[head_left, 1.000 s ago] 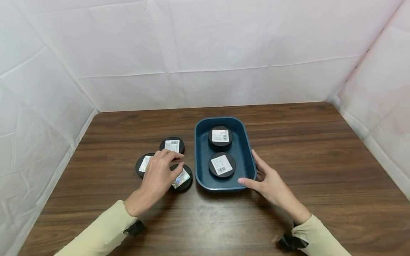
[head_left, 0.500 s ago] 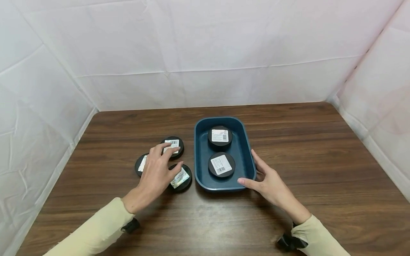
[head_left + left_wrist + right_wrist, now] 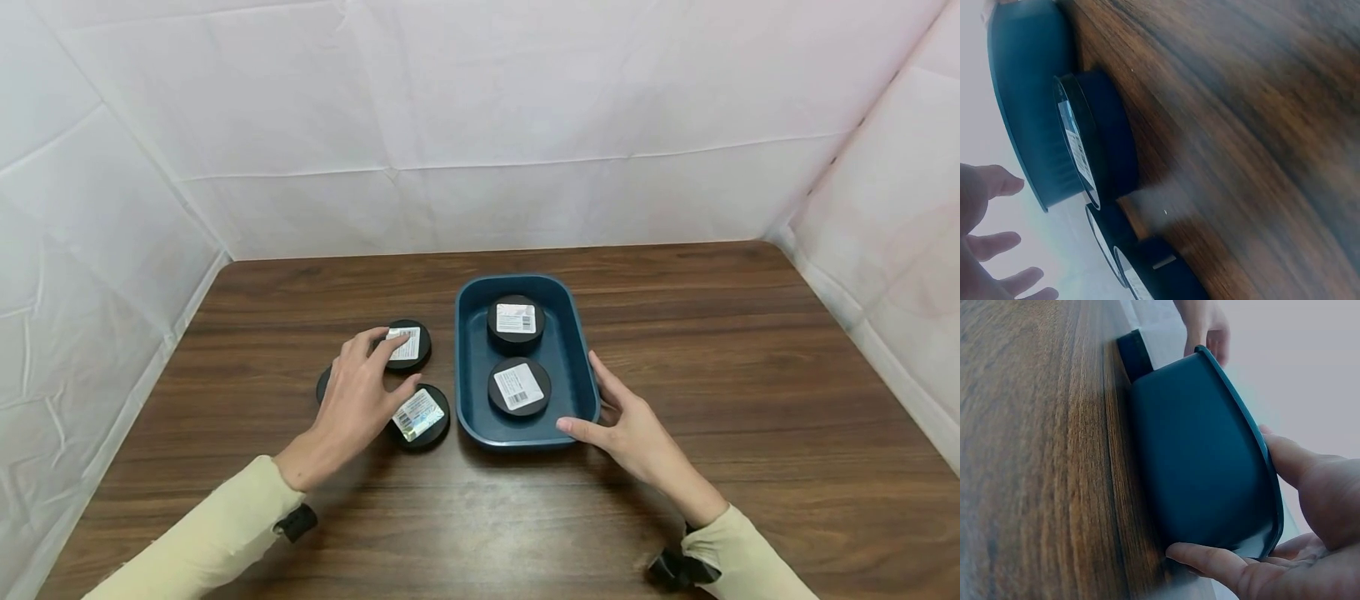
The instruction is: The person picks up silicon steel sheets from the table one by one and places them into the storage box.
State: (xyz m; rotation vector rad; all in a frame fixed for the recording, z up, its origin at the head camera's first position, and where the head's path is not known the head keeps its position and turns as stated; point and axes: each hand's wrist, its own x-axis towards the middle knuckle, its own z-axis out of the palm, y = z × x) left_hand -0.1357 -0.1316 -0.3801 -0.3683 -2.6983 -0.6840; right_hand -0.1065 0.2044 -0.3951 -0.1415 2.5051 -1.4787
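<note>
My left hand [image 3: 356, 400] hovers over a cluster of round black tubs with white labels, its fingers spread and loosely bent, holding nothing. Beneath it are a far tub [image 3: 410, 346], a near tub [image 3: 420, 418] and a left tub [image 3: 323, 385] mostly hidden by the hand. The left wrist view shows the fingertips [image 3: 1007, 181] apart from the tubs. My right hand [image 3: 633, 433] grips the near right corner of a dark blue tray [image 3: 468, 400], thumb over the rim, fingers against the outer wall [image 3: 1204, 456]. Inside the tray sit two more labelled tubs, a back one [image 3: 515, 325] and a front one [image 3: 519, 387].
The tray and tubs stand on a brown wood-grain table [image 3: 720, 333]. White sheeting [image 3: 480, 125] rises behind the table and along both sides. A black band [image 3: 297, 522] is on the left wrist, and a black device [image 3: 678, 569] is at the right one.
My left hand has drawn slightly left, covering more of the left tub and uncovering the near one. The right hand and the tray have stayed in place.
</note>
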